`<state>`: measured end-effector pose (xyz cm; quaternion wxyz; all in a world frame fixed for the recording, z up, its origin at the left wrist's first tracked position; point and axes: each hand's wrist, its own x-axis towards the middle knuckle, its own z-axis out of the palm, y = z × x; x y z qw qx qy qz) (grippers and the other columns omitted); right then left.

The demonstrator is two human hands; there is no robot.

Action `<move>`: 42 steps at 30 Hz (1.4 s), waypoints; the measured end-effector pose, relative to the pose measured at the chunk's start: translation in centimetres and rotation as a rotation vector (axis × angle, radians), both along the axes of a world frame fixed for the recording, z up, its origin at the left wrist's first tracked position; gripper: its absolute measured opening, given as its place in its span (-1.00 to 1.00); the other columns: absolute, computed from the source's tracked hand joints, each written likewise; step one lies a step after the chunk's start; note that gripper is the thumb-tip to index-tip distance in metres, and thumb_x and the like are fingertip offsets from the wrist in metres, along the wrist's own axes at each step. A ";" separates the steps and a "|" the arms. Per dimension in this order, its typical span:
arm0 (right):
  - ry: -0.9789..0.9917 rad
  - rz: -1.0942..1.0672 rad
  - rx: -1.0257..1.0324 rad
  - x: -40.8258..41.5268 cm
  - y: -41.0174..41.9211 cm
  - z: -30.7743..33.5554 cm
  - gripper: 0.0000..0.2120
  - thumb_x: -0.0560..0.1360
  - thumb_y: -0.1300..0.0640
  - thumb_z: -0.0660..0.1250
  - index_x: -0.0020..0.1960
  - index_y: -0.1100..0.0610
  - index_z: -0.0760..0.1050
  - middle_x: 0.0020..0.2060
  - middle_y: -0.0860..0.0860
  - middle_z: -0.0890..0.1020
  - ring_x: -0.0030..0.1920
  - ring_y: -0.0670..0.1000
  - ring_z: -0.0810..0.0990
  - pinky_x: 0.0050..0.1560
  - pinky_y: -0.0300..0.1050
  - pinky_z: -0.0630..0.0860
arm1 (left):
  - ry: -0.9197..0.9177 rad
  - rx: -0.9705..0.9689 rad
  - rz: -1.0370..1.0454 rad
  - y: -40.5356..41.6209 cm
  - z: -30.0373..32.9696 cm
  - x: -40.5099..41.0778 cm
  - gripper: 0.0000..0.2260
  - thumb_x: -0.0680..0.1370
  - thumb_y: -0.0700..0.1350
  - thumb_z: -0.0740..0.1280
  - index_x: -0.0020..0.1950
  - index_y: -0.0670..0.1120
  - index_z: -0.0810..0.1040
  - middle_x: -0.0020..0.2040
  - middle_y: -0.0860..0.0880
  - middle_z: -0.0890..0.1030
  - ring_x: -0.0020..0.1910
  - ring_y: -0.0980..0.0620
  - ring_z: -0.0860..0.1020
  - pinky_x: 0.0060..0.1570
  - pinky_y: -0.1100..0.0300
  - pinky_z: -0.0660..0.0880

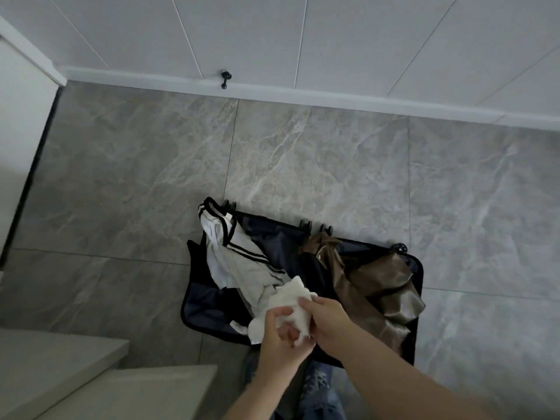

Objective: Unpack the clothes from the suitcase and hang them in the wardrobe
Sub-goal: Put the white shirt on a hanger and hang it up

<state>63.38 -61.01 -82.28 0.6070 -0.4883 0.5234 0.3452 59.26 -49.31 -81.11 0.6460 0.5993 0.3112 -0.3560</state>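
A dark blue suitcase (200,304) lies open on the grey tiled floor below me. A white garment with black stripes (230,256) is draped over its left half, and a shiny brown garment (378,286) fills the right half. Above the suitcase's near edge I hold a bunched white cloth (292,304). My left hand (280,338) grips it from below and my right hand (325,319) grips it from the right side. Part of the cloth is hidden between my hands.
A white panelled wall with a skirting board runs along the far side, with a black door stop (225,79) at its base. A pale ledge or furniture top (60,368) sits at the lower left. My patterned trousers (318,386) show beneath my arms.
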 end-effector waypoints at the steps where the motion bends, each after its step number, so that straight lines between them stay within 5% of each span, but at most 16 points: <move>1: -0.016 -0.045 0.031 -0.7 -0.4 1.4 -0.79 0.60 0.25 0.28 0.16 0.36 0.51 0.05 0.34 0.63 0.00 0.32 0.67 0.03 0.27 0.61 | 0.020 0.012 0.010 -0.2 0.9 -0.5 -0.55 0.41 -0.44 0.45 0.14 -0.08 0.39 -0.07 -0.29 0.65 -0.10 -0.20 0.64 -0.10 0.01 0.61; 5: -0.063 -0.153 0.042 -2.9 -2.6 7.1 -0.77 0.65 0.20 0.20 0.20 0.32 0.50 0.06 0.31 0.65 0.04 0.29 0.66 0.12 0.28 0.58 | 0.104 0.056 0.000 -1.2 5.5 0.1 -0.73 0.54 -0.27 0.31 0.15 0.03 0.45 0.02 -0.21 0.64 -0.06 -0.16 0.66 0.04 -0.13 0.60; 10: -0.098 -0.352 0.086 -4.4 -4.8 14.3 -0.72 0.66 0.10 0.18 0.22 0.24 0.53 0.07 0.27 0.67 0.12 0.30 0.63 0.20 0.28 0.53 | 0.060 -0.024 -0.169 -2.1 12.8 0.7 -0.66 0.59 -0.16 0.32 0.33 0.09 0.47 0.17 -0.03 0.63 0.10 -0.06 0.64 0.04 0.05 0.61; 13: -0.143 -0.368 0.104 -5.5 -5.5 19.0 -0.67 0.66 0.06 0.15 0.26 0.24 0.53 0.10 0.27 0.66 0.16 0.29 0.62 0.28 0.28 0.48 | -0.003 -0.052 -0.287 -3.5 18.2 1.1 -0.77 0.60 -0.15 0.31 0.23 0.02 0.58 0.11 -0.02 0.68 0.12 -0.01 0.63 0.10 0.12 0.57; 17: -0.199 -0.349 0.040 -6.2 -6.5 24.4 -0.65 0.63 -0.03 0.21 0.24 0.19 0.57 0.03 0.21 0.70 0.08 0.23 0.66 0.25 0.22 0.52 | -0.098 -0.056 -0.277 -5.4 23.3 1.1 -0.83 0.59 -0.13 0.34 0.18 -0.06 0.59 0.10 -0.09 0.68 0.13 -0.09 0.63 0.22 -0.05 0.54; 23: -0.429 -0.302 0.011 -8.1 -8.5 32.5 -0.70 0.57 -0.04 0.33 0.20 0.11 0.57 -0.01 0.10 0.72 0.00 0.08 0.71 0.05 0.02 0.60 | -0.265 -0.129 -0.308 -7.2 30.7 0.8 -0.86 0.61 -0.15 0.31 0.14 -0.10 0.59 0.04 -0.07 0.69 0.10 -0.04 0.65 0.14 0.04 0.58; 27: -0.675 -0.182 -0.117 -11.1 -9.2 37.0 -0.21 0.29 0.05 0.63 0.40 -0.09 0.30 0.19 0.05 0.60 0.15 0.06 0.65 0.16 0.09 0.60 | -0.379 -0.154 -0.426 -8.7 35.7 0.7 -0.91 0.57 -0.08 0.37 0.06 -0.03 0.60 0.05 -0.05 0.67 0.08 -0.03 0.65 0.15 0.02 0.58; 30: -0.781 -0.080 -0.402 -13.2 -9.0 40.6 -0.41 0.36 0.13 0.58 0.28 -0.10 0.40 0.07 -0.05 0.62 0.05 -0.06 0.66 -0.03 -0.15 0.62 | -0.452 -0.233 -0.504 -9.8 39.4 0.1 -0.85 0.56 -0.04 0.39 0.04 -0.09 0.57 0.09 -0.13 0.64 0.10 -0.07 0.64 0.10 0.06 0.59; 33: -0.859 -0.126 -0.552 -15.1 -8.8 44.0 -0.83 0.55 0.10 0.38 0.14 -0.03 0.58 -0.02 0.01 0.69 0.02 0.03 0.68 -0.02 0.03 0.63 | -0.526 -0.337 -0.568 -10.7 43.2 -0.9 -0.78 0.55 -0.04 0.40 0.07 -0.16 0.58 0.09 -0.20 0.63 0.13 -0.12 0.62 0.20 0.01 0.56; 37: -0.855 -0.319 -0.457 -17.7 -8.4 47.8 -0.73 0.65 -0.01 0.19 0.11 0.03 0.65 0.00 0.05 0.72 0.06 0.05 0.69 0.20 0.15 0.56 | -0.614 -0.388 -0.623 -11.2 46.4 -2.1 -0.80 0.57 -0.03 0.37 0.12 -0.08 0.62 0.10 -0.02 0.66 0.14 0.03 0.62 0.23 0.09 0.53; 42: -0.884 -0.543 -0.318 -20.7 -9.0 51.4 -0.69 0.62 -0.07 0.21 0.27 0.00 0.57 0.11 0.11 0.69 0.14 0.14 0.66 0.25 0.20 0.52 | -0.645 -0.357 -0.950 -10.6 47.7 -4.3 -0.75 0.56 -0.02 0.38 0.25 0.11 0.55 0.15 0.14 0.64 0.12 0.22 0.59 0.13 0.27 0.52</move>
